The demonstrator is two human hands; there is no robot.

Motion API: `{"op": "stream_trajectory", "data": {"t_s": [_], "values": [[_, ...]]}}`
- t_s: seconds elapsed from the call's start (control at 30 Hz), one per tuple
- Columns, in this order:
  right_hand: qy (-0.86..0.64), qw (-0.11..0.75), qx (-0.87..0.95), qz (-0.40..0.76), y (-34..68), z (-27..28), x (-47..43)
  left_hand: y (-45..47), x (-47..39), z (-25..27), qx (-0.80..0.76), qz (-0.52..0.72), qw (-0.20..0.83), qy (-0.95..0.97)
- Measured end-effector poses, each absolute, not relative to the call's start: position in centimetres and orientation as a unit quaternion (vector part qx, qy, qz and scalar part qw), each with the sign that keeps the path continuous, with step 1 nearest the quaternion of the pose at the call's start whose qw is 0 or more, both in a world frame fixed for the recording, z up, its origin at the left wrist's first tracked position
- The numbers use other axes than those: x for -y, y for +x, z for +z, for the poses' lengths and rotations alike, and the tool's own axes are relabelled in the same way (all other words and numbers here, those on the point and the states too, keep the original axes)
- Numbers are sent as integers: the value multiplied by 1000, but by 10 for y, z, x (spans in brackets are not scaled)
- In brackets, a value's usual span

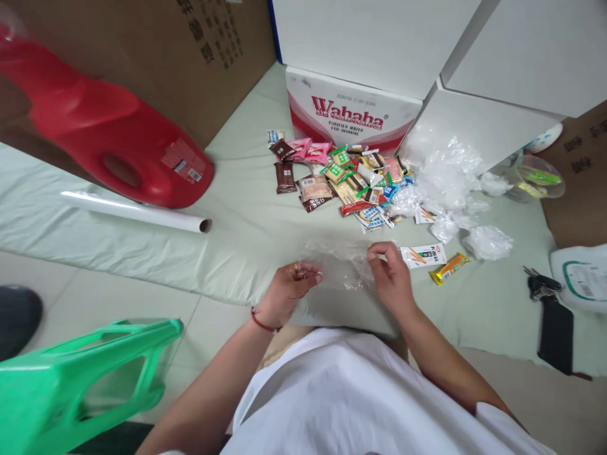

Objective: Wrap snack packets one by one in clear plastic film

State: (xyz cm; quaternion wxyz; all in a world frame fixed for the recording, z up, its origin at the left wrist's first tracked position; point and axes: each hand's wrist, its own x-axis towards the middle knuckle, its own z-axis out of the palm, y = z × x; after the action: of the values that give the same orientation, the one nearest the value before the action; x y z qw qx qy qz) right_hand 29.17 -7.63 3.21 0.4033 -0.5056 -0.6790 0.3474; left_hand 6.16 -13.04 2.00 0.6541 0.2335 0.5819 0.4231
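Observation:
A clear plastic bag (344,268) is stretched between my two hands, just over the near edge of the cloth-covered surface. My left hand (289,291), with a red cord at the wrist, pinches the bag's left side. On the other side my right hand (392,278) is closed on the bag's edge. Beyond it lies a heap of small wrapped snacks (353,180) in brown, pink, green, yellow and red packets. Close to my right hand are a white snack packet (424,255) and a yellow-orange wrapped bar (449,269). Crumpled clear bags (441,170) are piled right of the heap.
A white-and-red Wahaha carton (351,110) stands behind the snacks. At left are a large red jug (109,126), a white roll (137,212) and a green stool (85,385). Keys (543,284), a black flat case (556,335) and a white bottle (581,278) lie at right.

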Motion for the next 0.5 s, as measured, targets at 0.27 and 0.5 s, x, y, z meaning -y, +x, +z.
{"op": "stream_trajectory", "data": {"t_s": [0.27, 0.5], "values": [[-565, 263, 705, 339, 331, 65, 1, 3, 151, 24, -523, 192, 741, 376], [-377, 172, 863, 290, 297, 24, -59, -26, 194, 9, -708, 158, 496, 477]]}}
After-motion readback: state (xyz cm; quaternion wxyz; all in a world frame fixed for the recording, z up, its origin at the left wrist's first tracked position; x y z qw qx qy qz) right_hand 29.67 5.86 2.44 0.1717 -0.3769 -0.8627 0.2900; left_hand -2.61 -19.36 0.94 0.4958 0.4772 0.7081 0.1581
